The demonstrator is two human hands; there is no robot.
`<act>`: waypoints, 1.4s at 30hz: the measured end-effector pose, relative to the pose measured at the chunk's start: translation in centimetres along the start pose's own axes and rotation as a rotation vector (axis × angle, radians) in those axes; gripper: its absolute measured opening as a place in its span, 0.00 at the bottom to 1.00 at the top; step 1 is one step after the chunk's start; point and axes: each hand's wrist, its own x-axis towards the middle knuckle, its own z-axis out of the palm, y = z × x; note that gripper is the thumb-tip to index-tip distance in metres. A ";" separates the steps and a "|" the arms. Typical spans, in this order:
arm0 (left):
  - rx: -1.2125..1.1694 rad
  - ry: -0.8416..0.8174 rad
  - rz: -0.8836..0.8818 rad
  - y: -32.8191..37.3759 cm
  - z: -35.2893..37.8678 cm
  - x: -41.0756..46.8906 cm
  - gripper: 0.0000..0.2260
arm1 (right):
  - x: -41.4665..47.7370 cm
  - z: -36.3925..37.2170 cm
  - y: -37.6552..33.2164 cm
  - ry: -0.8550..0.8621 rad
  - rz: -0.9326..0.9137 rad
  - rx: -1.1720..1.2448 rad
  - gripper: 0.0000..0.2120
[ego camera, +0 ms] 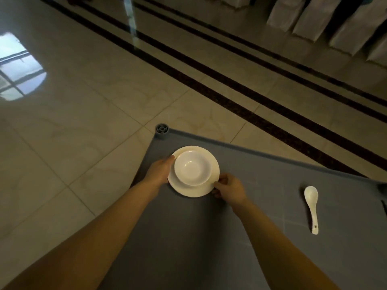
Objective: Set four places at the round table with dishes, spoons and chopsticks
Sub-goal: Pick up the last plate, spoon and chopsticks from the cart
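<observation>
Both hands on the plate, spoon waiting off to the right.

My left hand [160,171] cups the plate's [193,190] left rim and my right hand [229,188] pinches its near-right edge, fingers closed on it; the bowl [192,167] sits on the plate, shifted toward the far-left side. The stack rests near the far-left corner of the grey surface [199,237], not on any round table I can see. The spoon [312,208] lies well apart to the right, its long axis running far to near with the scoop at the far end. My right hand is the nearer one, so I judge it should fetch the spoon.
</observation>
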 end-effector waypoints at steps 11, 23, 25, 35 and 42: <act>0.052 0.013 0.052 -1.5 1.3 0.1 0.15 | -1.1 -1.1 1.8 0.027 -0.102 0.065 0.06; 0.039 -0.253 0.202 0.0 6.8 -5.9 0.15 | -10.0 -7.6 4.1 0.262 -0.107 0.268 0.06; 0.072 -0.291 0.271 0.2 8.7 -7.6 0.16 | -12.0 -9.1 5.3 0.316 -0.101 0.284 0.06; 0.150 -0.529 0.385 -0.9 18.8 -17.1 0.14 | -22.9 -16.4 11.9 0.549 -0.020 0.378 0.06; 0.185 -0.509 0.363 -2.6 26.3 -21.4 0.15 | -26.6 -21.2 16.4 0.617 -0.026 0.416 0.06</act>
